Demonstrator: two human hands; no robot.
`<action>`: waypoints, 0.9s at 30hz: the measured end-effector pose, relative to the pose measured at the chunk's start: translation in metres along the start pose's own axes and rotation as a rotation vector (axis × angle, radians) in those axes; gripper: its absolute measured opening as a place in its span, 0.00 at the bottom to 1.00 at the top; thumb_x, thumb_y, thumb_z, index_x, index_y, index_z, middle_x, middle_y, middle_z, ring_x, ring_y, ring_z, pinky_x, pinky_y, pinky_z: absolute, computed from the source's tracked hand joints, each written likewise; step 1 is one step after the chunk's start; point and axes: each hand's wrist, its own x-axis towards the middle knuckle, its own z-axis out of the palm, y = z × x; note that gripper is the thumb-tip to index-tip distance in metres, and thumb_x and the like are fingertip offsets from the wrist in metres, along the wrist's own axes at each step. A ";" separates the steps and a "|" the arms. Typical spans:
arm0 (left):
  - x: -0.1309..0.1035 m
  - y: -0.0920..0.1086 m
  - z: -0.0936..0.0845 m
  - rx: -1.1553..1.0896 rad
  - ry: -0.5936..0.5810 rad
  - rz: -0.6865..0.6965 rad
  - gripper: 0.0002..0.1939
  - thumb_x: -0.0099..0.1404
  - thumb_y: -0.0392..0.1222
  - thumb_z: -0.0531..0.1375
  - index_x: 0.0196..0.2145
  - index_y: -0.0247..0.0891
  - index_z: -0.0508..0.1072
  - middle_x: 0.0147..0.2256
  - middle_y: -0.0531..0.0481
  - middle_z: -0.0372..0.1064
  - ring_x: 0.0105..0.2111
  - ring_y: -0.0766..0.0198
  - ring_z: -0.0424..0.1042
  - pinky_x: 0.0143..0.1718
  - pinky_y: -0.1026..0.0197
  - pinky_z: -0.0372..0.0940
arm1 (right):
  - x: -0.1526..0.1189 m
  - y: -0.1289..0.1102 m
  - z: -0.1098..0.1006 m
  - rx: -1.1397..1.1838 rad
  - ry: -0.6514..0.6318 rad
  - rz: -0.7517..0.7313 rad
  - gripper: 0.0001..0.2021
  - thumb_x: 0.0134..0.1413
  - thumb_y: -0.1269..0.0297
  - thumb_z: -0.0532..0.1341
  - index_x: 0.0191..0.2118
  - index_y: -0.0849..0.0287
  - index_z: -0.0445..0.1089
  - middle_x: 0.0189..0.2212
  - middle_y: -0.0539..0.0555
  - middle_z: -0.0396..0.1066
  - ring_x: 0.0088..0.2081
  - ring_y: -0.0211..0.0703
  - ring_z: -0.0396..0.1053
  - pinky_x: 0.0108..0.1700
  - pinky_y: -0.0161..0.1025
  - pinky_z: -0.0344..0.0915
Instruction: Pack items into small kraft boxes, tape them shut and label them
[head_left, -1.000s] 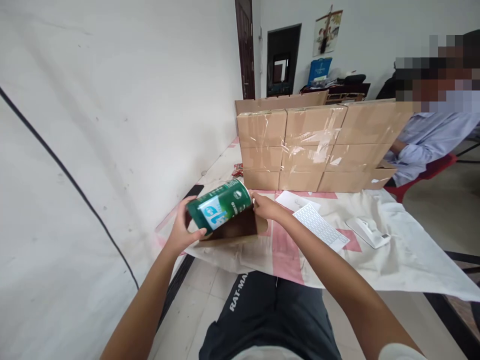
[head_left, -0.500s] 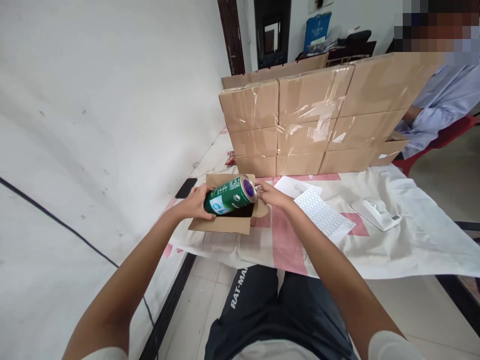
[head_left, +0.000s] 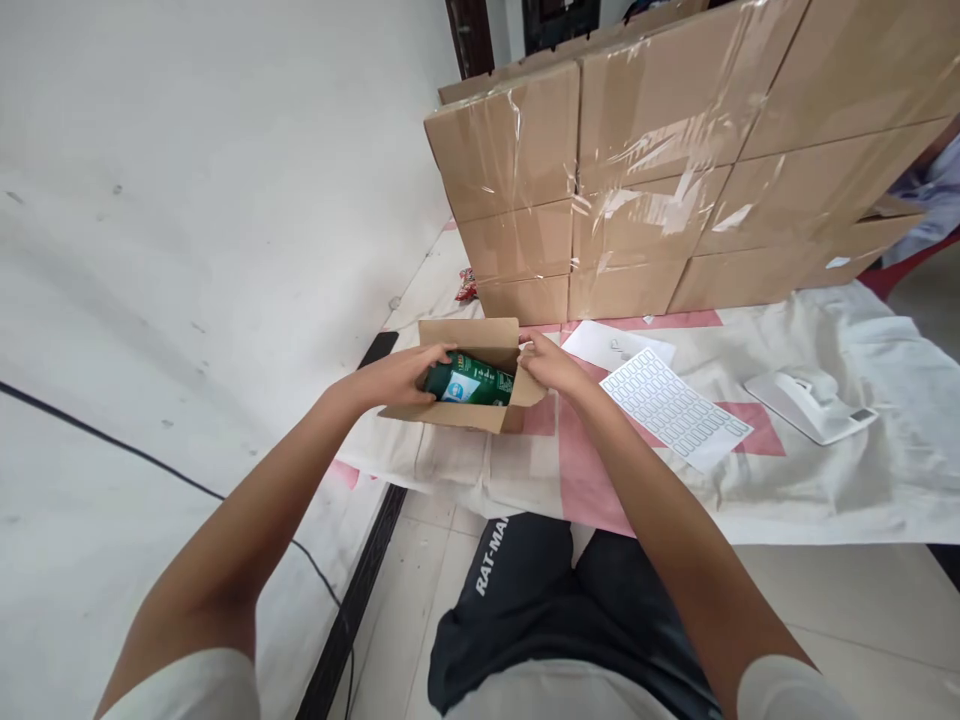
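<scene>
A green can with a blue and white label lies on its side in an open cardboard box. Its left end is gripped between the thumb and fingers of my left hand. At the box's right end, my right hand has its fingers closed on the raised cardboard flap. The box's front and back flaps stand folded outward.
Taped cardboard boxes form a stack behind the open box. A black phone lies by the wall at left. To the right are a label sheet, white paper and a white device. A person's sleeve shows far right.
The can has gone from tilted above the box to lying down inside it. My right hand has moved from the can's end to the flap. The view has shifted closer to the table.
</scene>
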 end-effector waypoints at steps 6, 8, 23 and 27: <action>0.027 -0.003 -0.007 0.203 -0.045 -0.025 0.43 0.53 0.38 0.63 0.66 0.44 0.56 0.55 0.39 0.70 0.52 0.42 0.69 0.50 0.47 0.63 | 0.006 0.007 0.000 0.026 0.029 0.020 0.21 0.44 0.70 0.60 0.49 0.60 0.66 0.32 0.50 0.70 0.32 0.41 0.65 0.34 0.35 0.63; 0.038 0.003 -0.006 0.296 -0.045 0.008 0.46 0.50 0.34 0.64 0.66 0.43 0.57 0.60 0.35 0.66 0.60 0.34 0.60 0.58 0.39 0.54 | 0.008 0.009 0.001 0.021 0.045 0.008 0.21 0.44 0.71 0.60 0.48 0.59 0.66 0.31 0.50 0.70 0.33 0.42 0.66 0.35 0.35 0.64; 0.034 0.011 -0.007 0.304 -0.165 0.131 0.46 0.48 0.39 0.66 0.65 0.33 0.61 0.65 0.31 0.59 0.59 0.39 0.67 0.53 0.49 0.65 | 0.007 0.012 0.005 0.009 0.067 0.026 0.18 0.47 0.73 0.58 0.46 0.57 0.65 0.37 0.51 0.72 0.36 0.44 0.70 0.34 0.34 0.63; 0.008 0.015 -0.024 0.199 -0.057 0.106 0.47 0.55 0.45 0.66 0.69 0.38 0.54 0.68 0.35 0.54 0.64 0.41 0.62 0.61 0.49 0.62 | 0.003 0.008 -0.004 -0.018 0.079 0.063 0.18 0.44 0.75 0.59 0.45 0.58 0.66 0.37 0.53 0.73 0.38 0.46 0.71 0.35 0.35 0.63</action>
